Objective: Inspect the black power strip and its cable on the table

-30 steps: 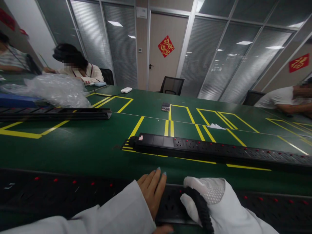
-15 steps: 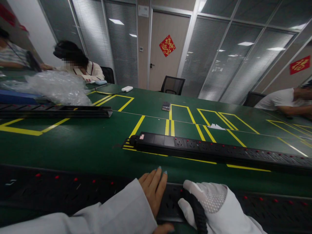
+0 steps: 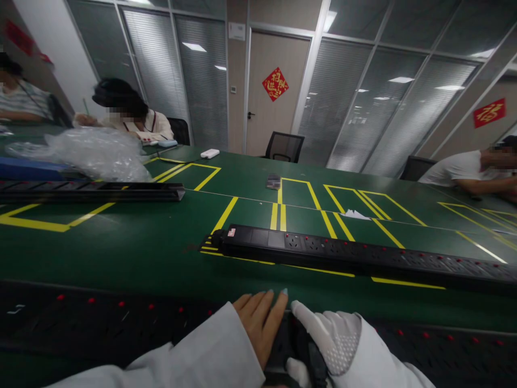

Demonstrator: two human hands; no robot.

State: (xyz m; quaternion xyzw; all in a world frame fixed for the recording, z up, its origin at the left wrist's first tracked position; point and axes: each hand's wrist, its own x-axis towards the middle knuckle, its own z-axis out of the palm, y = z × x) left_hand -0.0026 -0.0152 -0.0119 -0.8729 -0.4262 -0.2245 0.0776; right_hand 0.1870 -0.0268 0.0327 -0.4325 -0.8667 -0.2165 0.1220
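Near power strip (image 3: 92, 326): black, red-dotted, lay lengthwise on the green tabletop (image 3: 161, 245); white mark toward its left end, not legible.
Left hand (image 3: 260, 326): bare, open, fingers nearly straight across the strip; nothing seen clenched.
Right hand (image 3: 337, 337): white-gloved, just beside the left hand over the strip; thumb and fingers closed around a dark curved item (image 3: 313, 358), type unclear.
Far power strip (image 3: 343, 250): beyond the near power strip; small white-and-red label, too small to read.
Door sign (image 3: 275, 84): red diamond, gold characters 招财进宝, well beyond the strip.
Wall sign (image 3: 489, 112): red, gold 福, beyond the strip's right part.
Surface: yellow tape (image 3: 225, 214) outlines beyond the strip; clear plastic (image 3: 99, 153) beyond its left part.
Room: blinds behind glass; people seated beyond the strip, left and right.
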